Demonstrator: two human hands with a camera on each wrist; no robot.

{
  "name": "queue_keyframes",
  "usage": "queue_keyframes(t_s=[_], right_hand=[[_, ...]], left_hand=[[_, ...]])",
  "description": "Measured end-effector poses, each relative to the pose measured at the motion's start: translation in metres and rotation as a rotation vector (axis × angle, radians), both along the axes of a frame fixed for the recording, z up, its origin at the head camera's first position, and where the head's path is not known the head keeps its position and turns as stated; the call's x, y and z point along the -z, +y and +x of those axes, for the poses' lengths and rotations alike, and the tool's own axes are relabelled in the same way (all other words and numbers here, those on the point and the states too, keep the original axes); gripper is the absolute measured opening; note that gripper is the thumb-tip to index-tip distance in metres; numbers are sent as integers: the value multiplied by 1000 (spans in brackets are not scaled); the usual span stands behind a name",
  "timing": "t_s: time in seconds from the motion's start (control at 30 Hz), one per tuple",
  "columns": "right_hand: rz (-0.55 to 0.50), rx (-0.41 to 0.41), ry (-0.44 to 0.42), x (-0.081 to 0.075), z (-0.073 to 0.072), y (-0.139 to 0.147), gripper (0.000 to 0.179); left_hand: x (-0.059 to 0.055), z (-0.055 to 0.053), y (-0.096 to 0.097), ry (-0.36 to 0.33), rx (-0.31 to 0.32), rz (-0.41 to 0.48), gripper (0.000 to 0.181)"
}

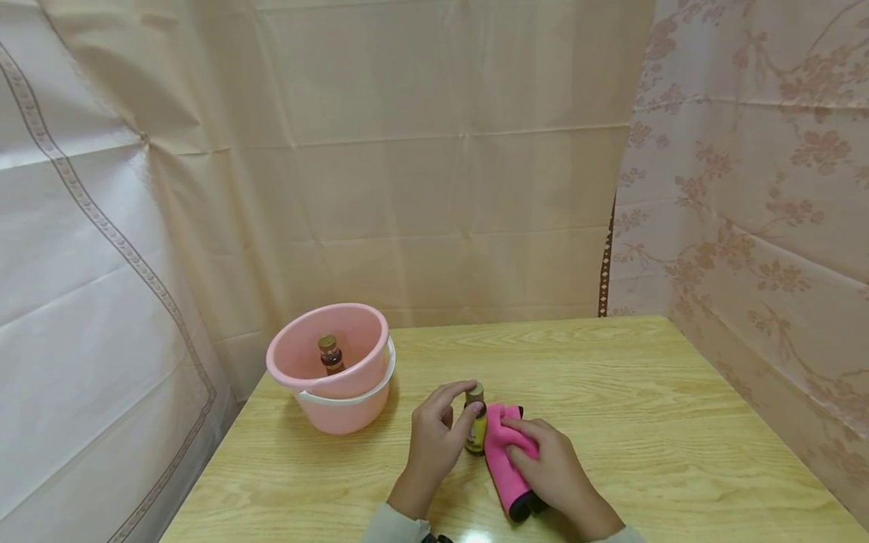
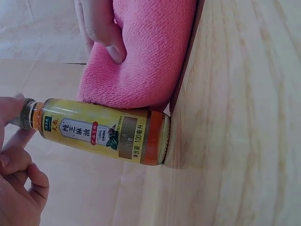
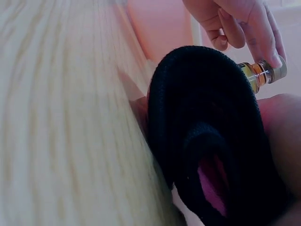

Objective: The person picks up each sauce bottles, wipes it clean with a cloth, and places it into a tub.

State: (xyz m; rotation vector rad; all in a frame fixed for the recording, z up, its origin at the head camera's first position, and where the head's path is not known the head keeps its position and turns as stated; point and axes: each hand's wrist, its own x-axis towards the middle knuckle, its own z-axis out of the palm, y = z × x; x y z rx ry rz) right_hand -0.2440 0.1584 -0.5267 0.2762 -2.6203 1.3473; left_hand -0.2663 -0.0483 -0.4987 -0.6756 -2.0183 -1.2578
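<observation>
A small glass bottle of sesame oil (image 2: 94, 129) with a yellow label stands upright on the wooden table. My left hand (image 1: 434, 431) pinches its cap (image 1: 474, 392) between thumb and fingers. In my right hand (image 1: 555, 466) is a folded pink towel (image 1: 500, 461) with a black border, gripped between thumb and fingers. The towel lies right against the bottle's side in the left wrist view. Its rolled black edge (image 3: 197, 70) fills the middle of the right wrist view and hides the lower part of the bottle.
At the table's left side stands a pink bucket (image 1: 339, 415) with a white handle. A dark bottle (image 1: 331, 357) with a gold cap is inside it. Curtains (image 1: 434, 188) hang behind and on both sides of the table (image 1: 611, 392).
</observation>
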Motion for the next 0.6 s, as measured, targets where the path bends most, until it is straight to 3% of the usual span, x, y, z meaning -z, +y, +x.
queue_keyframes(t_s=[0.6], right_hand=[[-89,-8,259,-1,1,0,52]], left_hand=[[-1,1,1,14,40,3,25]])
